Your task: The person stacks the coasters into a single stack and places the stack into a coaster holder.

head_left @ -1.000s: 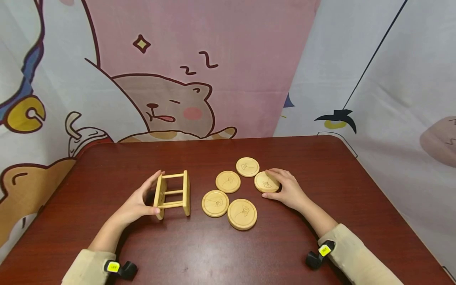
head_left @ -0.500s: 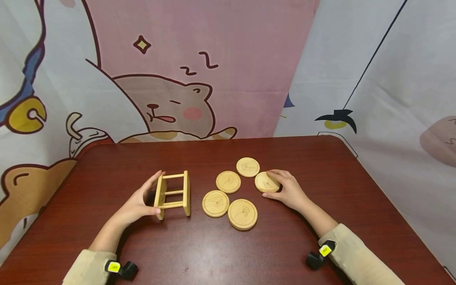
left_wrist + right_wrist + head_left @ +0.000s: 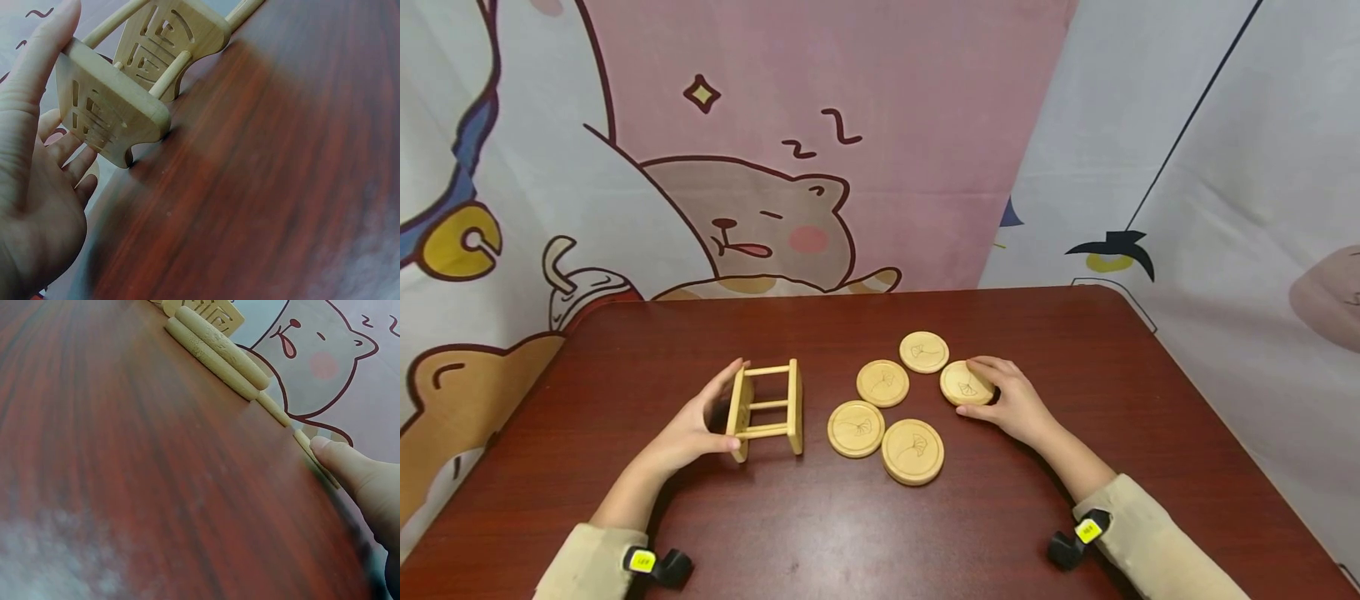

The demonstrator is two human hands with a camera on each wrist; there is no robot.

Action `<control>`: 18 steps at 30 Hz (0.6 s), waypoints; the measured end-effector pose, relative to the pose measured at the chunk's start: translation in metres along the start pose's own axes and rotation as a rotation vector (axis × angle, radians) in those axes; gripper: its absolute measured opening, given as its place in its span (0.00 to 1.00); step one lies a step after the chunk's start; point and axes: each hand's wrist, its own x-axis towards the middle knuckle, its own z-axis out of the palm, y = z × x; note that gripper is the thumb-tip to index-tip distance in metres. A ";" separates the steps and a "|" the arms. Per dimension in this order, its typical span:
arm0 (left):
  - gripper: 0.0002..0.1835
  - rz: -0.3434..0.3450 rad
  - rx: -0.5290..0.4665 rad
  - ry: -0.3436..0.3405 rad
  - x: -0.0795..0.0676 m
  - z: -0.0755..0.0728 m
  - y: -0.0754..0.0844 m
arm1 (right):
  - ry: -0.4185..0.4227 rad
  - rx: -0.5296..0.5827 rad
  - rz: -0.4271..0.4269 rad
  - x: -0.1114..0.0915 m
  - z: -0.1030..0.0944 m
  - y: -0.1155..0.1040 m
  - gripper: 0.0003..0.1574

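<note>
My left hand (image 3: 687, 432) grips a small wooden coaster rack (image 3: 795, 410) by its left side panel, thumb at the near edge and fingers at the far edge. Cut-out patterns show on the rack's panels in the left wrist view, joined by round rods. At the right, thumb and fingers of my right hand (image 3: 1013, 404) hold a round wooden coaster (image 3: 962, 385) at its edge, flat on the table. Its face bears an engraved leaf. In the right wrist view only the thumb (image 3: 340, 456) shows clearly; the other fingers are hidden.
Between the hands lie more leaf-engraved coasters: a front one (image 3: 913, 452) stacked on another, a left one (image 3: 855, 429), a middle one (image 3: 882, 383) and a back one (image 3: 923, 352). The dark red table (image 3: 850, 533) ends at a cartoon-printed cloth (image 3: 925, 150).
Everything in the head view has shifted very slightly to the right together. Both hands keep their holds on the rack and the coaster.
</note>
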 end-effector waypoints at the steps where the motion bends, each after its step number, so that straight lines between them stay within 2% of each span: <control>1: 0.58 0.001 0.000 0.000 0.000 0.000 0.000 | 0.007 0.002 -0.004 0.000 0.000 -0.001 0.50; 18: 0.58 0.008 0.003 0.000 0.000 0.001 -0.001 | 0.051 0.045 -0.073 -0.005 -0.002 -0.014 0.49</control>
